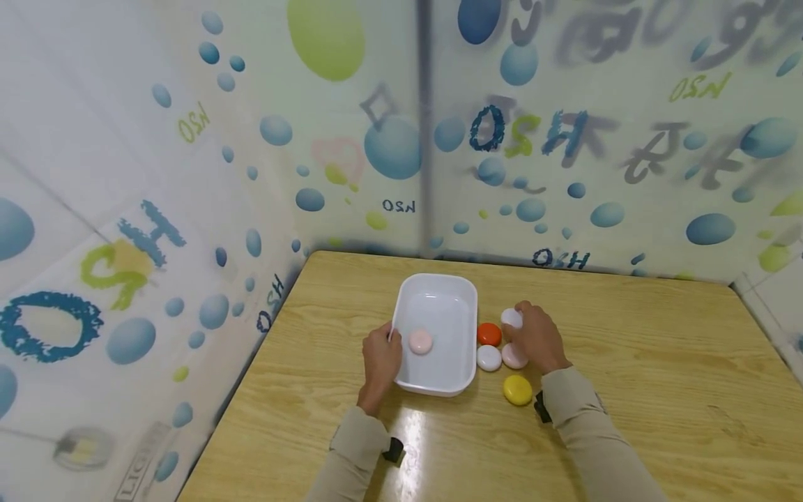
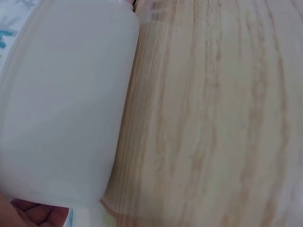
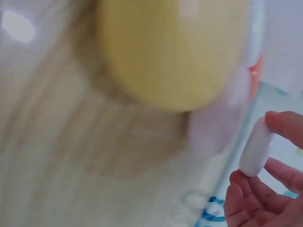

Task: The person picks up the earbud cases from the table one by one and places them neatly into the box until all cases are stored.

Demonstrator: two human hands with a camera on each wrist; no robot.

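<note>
My left hand (image 1: 381, 359) grips the left side of a white rectangular tray (image 1: 448, 348), thumb at its rim. A pale pink round disc (image 1: 420, 341) lies inside the tray. Right of the tray, my right hand (image 1: 538, 338) pinches a white round disc (image 1: 511, 318); the right wrist view shows this white disc (image 3: 257, 147) held on edge between thumb and fingertips. Below that hand lie an orange disc (image 1: 488, 335), another white disc (image 1: 488, 358) and a pink disc (image 1: 514, 357) partly covered by the hand. Nearer to me sits a yellow disc (image 1: 517, 390).
Everything stands on a wooden table (image 1: 659, 362) with a light grain. Behind and to the left rise walls (image 1: 351, 230) covered in printed bubbles and lettering. Dark straps (image 1: 393, 450) show at both wrists.
</note>
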